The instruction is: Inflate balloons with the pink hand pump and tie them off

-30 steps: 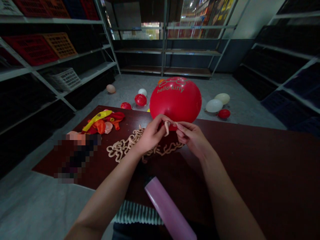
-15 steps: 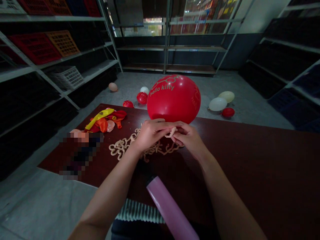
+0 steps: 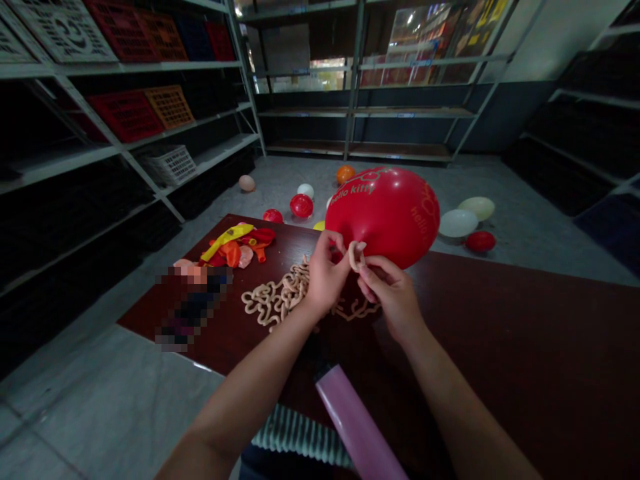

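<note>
A large inflated red balloon [image 3: 383, 213] with "hello kitty" lettering rests just beyond my hands, its neck end toward me. My left hand [image 3: 327, 273] is closed in a pinch at that neck, which the fingers mostly hide. Between the hands a beige cord [image 3: 354, 256] bends in a small loop. The fingertips of my right hand [image 3: 393, 290] pinch this cord. Under and left of my hands, a tangled pile of the same cord [image 3: 275, 297] lies on the dark brown table [image 3: 500, 320].
Uninflated balloons [image 3: 233, 243] lie at the table's left, beside a blurred-out dark object [image 3: 195, 310]. A pink cylinder [image 3: 357, 423] with a black end points up from my lap. Several inflated balloons [image 3: 457, 223] lie on the floor beyond. Shelves with crates [image 3: 127, 115] stand left.
My hands have drawn apart slightly, and the cord loop between them now stands more upright. The balloon has turned a little. The whole view has shifted, showing more of the left shelves.
</note>
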`<action>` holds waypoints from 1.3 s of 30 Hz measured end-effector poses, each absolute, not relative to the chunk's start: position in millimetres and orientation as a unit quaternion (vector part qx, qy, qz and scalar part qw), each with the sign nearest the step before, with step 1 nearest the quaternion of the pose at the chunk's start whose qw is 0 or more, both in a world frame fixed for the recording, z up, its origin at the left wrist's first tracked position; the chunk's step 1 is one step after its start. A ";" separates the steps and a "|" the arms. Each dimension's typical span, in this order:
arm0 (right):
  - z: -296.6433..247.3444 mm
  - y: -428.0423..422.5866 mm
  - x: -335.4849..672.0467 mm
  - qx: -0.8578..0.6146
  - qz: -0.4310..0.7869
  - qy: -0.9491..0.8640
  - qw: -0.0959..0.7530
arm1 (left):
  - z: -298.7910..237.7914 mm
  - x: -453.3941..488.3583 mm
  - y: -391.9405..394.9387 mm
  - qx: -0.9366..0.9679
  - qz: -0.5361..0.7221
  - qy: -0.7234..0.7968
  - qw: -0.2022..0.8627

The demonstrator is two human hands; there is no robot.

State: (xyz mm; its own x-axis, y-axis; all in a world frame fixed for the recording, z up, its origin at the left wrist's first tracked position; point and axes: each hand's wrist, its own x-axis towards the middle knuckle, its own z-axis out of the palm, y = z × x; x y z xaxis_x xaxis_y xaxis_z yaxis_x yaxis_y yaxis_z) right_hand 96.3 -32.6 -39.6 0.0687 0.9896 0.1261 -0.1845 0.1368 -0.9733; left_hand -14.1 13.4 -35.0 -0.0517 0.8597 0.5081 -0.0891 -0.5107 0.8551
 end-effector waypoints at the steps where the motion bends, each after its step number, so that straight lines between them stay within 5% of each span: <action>1: -40.6 -32.3 96.1 -0.433 0.490 -0.467 0.595 | -35.9 -13.6 14.7 0.585 0.635 0.327 0.383; 10: -33.6 -33.7 97.5 -0.425 0.478 -0.414 0.647 | -39.1 -13.8 18.9 0.585 0.567 0.297 0.498; 25: -37.1 -29.2 97.7 -0.431 0.465 -0.370 0.679 | -27.3 -17.2 8.4 0.732 0.513 0.218 0.392; 39: -36.1 -32.6 94.5 -0.491 0.344 -0.435 0.672 | -42.2 -13.1 10.8 0.782 0.505 0.304 0.202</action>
State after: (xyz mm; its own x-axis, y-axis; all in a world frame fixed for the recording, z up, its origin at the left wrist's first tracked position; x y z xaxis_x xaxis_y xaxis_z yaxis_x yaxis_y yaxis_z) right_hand 94.5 -32.6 -36.1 0.3861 0.8888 0.2469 -0.0352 0.2817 -0.9589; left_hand -13.1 10.8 -42.2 0.3050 0.6796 0.6672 0.2704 -0.7336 0.6235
